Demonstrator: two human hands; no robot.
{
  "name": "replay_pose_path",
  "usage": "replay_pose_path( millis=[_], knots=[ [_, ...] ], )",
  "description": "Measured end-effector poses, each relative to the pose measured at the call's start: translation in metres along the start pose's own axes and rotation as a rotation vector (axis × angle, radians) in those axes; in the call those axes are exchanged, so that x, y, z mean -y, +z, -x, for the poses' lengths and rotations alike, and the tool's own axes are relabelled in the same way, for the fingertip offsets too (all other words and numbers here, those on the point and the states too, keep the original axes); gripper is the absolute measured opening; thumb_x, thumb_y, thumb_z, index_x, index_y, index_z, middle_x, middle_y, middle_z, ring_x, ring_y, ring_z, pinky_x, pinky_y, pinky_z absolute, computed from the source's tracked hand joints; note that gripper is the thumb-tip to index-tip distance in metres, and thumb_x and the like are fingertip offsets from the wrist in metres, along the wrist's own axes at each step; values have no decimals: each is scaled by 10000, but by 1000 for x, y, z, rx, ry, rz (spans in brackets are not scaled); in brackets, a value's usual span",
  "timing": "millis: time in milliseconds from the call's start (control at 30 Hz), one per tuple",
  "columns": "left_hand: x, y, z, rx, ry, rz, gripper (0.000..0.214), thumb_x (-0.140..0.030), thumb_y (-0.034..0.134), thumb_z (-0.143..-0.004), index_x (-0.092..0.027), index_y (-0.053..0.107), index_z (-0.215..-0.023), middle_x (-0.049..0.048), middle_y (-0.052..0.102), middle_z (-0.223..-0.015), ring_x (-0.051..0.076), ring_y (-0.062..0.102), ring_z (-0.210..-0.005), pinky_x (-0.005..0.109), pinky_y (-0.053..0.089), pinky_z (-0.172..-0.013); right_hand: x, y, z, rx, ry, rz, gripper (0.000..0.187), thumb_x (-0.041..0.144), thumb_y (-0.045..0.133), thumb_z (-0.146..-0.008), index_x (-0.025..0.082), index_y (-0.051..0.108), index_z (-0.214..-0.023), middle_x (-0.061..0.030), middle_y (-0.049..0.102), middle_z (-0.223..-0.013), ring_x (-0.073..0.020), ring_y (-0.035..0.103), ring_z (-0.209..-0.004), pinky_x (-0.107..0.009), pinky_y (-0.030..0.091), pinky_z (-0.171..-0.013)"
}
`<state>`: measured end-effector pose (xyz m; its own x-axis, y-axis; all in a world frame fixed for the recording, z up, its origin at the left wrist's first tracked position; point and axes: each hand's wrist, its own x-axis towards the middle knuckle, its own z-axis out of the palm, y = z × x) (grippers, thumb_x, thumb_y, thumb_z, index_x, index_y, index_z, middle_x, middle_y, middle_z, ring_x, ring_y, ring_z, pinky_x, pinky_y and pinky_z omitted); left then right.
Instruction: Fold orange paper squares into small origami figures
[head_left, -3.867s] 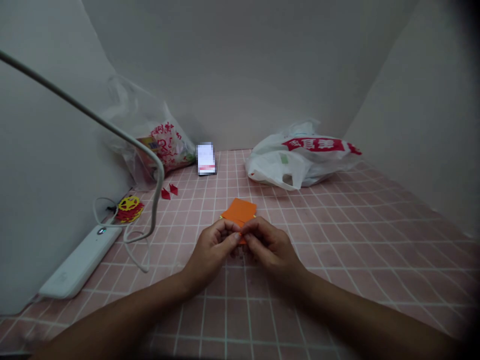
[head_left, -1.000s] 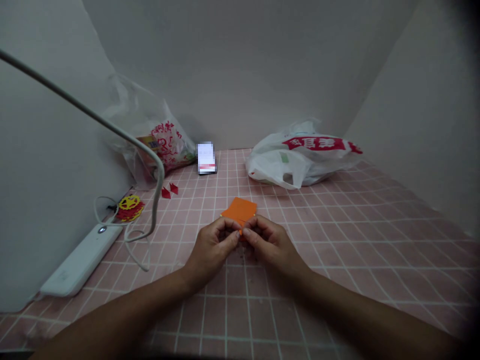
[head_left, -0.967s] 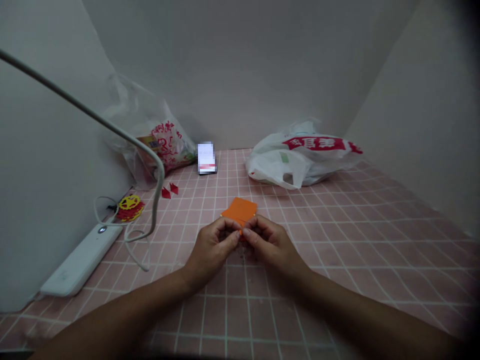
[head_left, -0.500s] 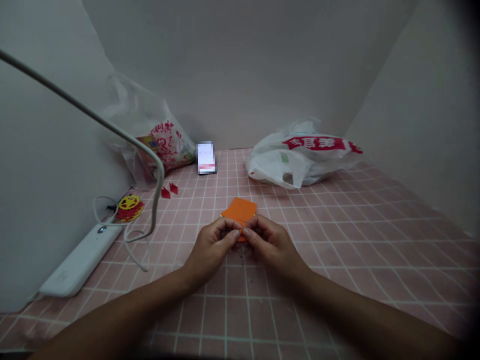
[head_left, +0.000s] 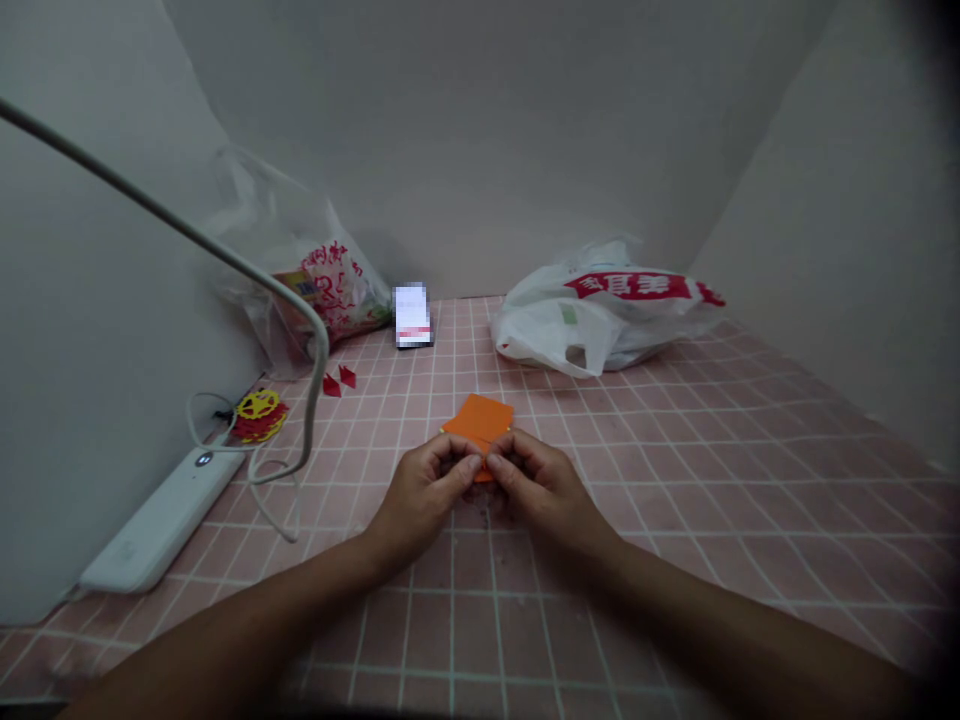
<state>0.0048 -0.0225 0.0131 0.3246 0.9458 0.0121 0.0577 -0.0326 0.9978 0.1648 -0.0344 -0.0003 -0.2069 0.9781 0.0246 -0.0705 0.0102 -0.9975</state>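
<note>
Here both hands meet at the middle of the pink tiled counter (head_left: 675,480): the left hand (head_left: 421,495) and right hand (head_left: 541,488) pinch a small orange paper piece (head_left: 484,473) between fingertips, just near of the orange paper stack (head_left: 480,419) lying flat.

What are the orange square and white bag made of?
Orange square: likely thin matte paper, flat with crisp edges. White bag: thin, slightly glossy plastic film, crumpled, red print. Orange scrap pinched by left hand and right hand: seemingly the same.
</note>
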Motion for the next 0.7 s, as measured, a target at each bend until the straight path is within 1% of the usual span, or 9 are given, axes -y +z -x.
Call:
replay_pose_path(
  millis=[267, 533, 700],
  knots=[
    [2, -1, 1, 3, 16, -57, 196, -325, 597, -866, -136, 615, -819, -2, 571, -736, 116, 519, -658, 250, 423, -625, -1, 0, 2, 6, -10, 21, 209, 351, 586, -888, 199, 523, -761, 38, 545, -584, -101, 495, -498, -225, 383, -475],
    [-1, 0, 0, -15, -2, -35, 152, -294, 625, -830, -143, 615, -815, -5, 592, -728, 113, 545, -643, 240, 443, -616, -1, 0, 1, 5, -14, 34, 194, 341, 577, -893, 190, 537, -777, 34, 557, -606, -99, 499, -505, -224, 388, -481],
    [-1, 0, 1, -28, 14, -89, 138, -281, 618, -833, -147, 613, -800, -10, 584, -714, 110, 532, -629, 238, 429, -604, 0, 0, 2, 13, -33, 43, 184, 329, 571, -899, 190, 537, -784, 39, 541, -614, -97, 493, -516, -219, 386, -483]
  ],
)
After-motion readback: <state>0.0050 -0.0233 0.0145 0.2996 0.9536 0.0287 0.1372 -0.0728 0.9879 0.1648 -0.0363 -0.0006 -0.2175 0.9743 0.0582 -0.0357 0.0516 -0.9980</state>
